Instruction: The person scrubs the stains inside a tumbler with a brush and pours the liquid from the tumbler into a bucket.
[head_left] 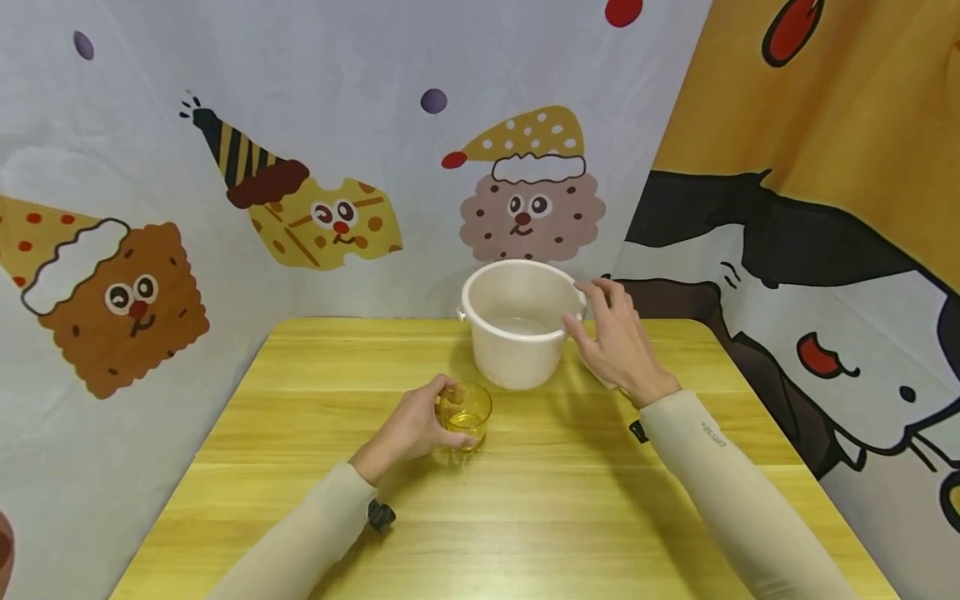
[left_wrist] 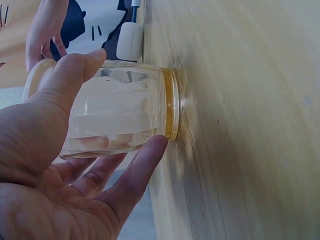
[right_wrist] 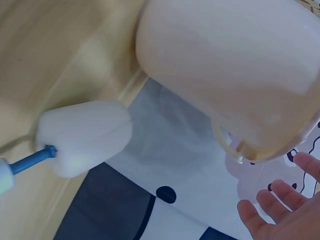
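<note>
One printed cloth backdrop point(head_left: 375, 75), with cartoon biscuits, cheese and a black-and-white animal, spreads behind a yellow wood-grain table point(head_left: 525, 500). Two pale sleeves come in over the table, the left sleeve point(head_left: 300, 533) from seven o'clock and the right sleeve point(head_left: 738, 492) from about five. Near the far edge, at twelve o'clock, a white bucket point(head_left: 513, 362) stands upright. At its three o'clock is the right hand point(head_left: 618, 342), fingers spread and loosely bent at the rim, not clenched; whether a fingertip touches it, I cannot tell. The left hand point(head_left: 416, 421) is at the nine o'clock side of a yellow-tinted glass point(head_left: 472, 408), thumb and fingers curved round and grasping it. That glass is upright at the bucket's seven o'clock, near but apart, its base at the tabletop. In the right wrist view, a white sponge head point(right_wrist: 85, 140) on a blue stem point(right_wrist: 32, 161) lies at eight o'clock from the bucket. Smallest, a black wrist piece point(head_left: 381, 516) sits at the left cuff.
</note>
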